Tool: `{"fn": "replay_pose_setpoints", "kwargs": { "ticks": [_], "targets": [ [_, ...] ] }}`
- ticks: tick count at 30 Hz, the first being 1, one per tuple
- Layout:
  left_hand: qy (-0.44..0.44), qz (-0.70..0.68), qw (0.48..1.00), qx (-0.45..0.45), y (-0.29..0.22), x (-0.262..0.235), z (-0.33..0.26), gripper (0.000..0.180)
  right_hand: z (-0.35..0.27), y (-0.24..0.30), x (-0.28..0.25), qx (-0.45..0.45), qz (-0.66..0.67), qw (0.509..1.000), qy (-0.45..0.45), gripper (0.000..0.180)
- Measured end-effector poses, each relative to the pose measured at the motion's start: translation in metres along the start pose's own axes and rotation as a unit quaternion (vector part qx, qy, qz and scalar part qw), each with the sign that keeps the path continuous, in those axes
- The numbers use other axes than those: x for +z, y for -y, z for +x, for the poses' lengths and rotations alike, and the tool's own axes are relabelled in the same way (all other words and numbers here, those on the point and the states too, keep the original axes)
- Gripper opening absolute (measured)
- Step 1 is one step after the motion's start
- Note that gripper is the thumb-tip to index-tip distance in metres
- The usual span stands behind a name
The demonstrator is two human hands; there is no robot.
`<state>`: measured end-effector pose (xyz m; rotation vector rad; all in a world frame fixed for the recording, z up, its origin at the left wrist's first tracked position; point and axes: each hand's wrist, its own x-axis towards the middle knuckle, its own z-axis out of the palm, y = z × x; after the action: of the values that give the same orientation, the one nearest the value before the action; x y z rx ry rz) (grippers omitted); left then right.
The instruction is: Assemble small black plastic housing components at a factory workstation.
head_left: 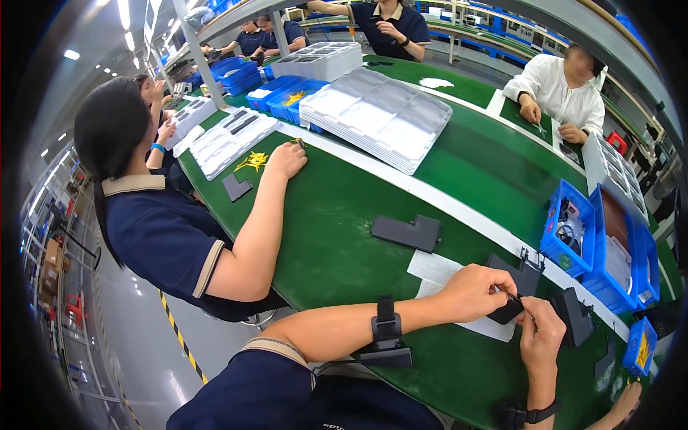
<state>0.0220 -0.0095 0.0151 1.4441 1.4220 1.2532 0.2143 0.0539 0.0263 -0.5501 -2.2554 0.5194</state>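
Both my hands meet over a white sheet (430, 271) on the green tabletop. A small black plastic part (506, 310) is between them. My left hand (469, 292) pinches it from the left with thumb and fingers. My right hand (542, 331) closes on its right edge, fingertips close to the left ones. Fingers partly cover the part, so its details are hidden. Just beyond lies a black plastic housing (517, 274) with small protruding pieces. Another black housing (571, 320) is right of my right hand. Farther left rests an L-shaped black housing (407, 233).
Blue bins (571, 228) stand at the right, and a small blue box (640, 347) holds yellow pieces. A co-worker's hand (625, 407) is near that box. At left, another person's arm (261, 222) reaches across the table. Stacked pale trays (376, 115) lie beyond.
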Motion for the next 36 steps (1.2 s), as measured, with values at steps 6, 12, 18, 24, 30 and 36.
{"fn": "replay_pose_setpoints", "kwargs": {
  "ticks": [6,12,18,24,30,36],
  "targets": [
    [-0.032,-0.062,0.997,0.01,0.005,0.004,0.001,0.022,0.003,-0.003,-0.014,-0.015,0.007,0.999,0.043,0.035],
    [0.017,-0.003,1.0,0.014,-0.001,-0.003,-0.001,0.022,0.002,0.005,-0.016,0.226,0.213,0.95,0.044,0.014],
    [0.019,0.061,0.996,0.068,-0.004,-0.003,-0.002,0.016,-0.002,-0.001,-0.016,0.278,0.211,0.936,0.044,0.008],
    [-0.023,0.139,0.978,0.152,0.0,0.001,-0.002,0.012,0.001,0.012,-0.013,0.143,0.047,0.988,0.035,0.005],
    [-0.038,0.193,0.964,0.18,0.001,0.004,-0.003,0.01,0.003,0.016,-0.008,0.058,-0.03,0.998,0.021,0.006],
    [-0.058,0.2,0.963,0.172,0.001,0.014,-0.006,0.015,0.001,0.012,-0.003,0.023,-0.059,0.998,0.009,0.006]
  ]
}}
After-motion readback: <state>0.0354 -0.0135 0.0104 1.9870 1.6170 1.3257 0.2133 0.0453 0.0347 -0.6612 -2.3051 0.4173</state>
